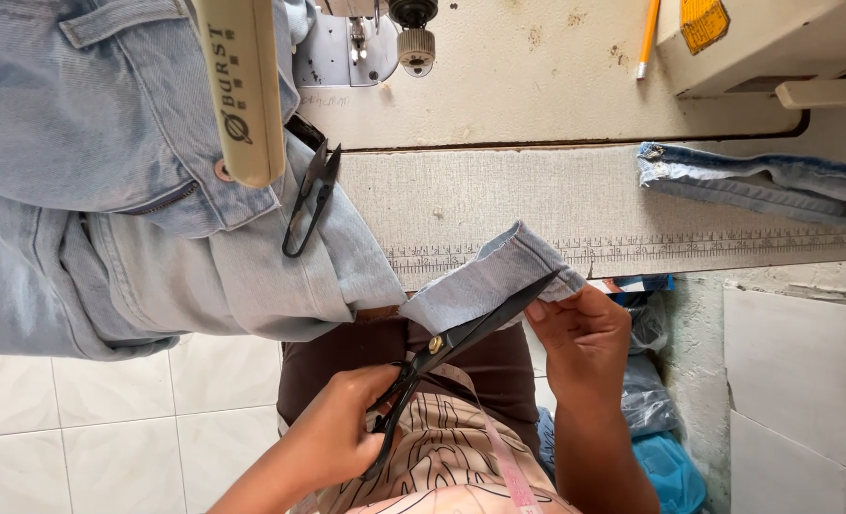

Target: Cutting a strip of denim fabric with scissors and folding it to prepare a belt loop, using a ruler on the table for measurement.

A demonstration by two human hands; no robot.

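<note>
Thread snips (pixel 310 198) on jeans (pixel 109 190); denim scrap (pixel 756 181) well apart.

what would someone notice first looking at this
Probably the black scissors at centre, blades open across a strip of light denim. The left hand grips their handles and the right hand pinches the strip's end. After that, the pale blue jeans heaped on the left, with small black thread snips lying on them near the sewing table.
</note>
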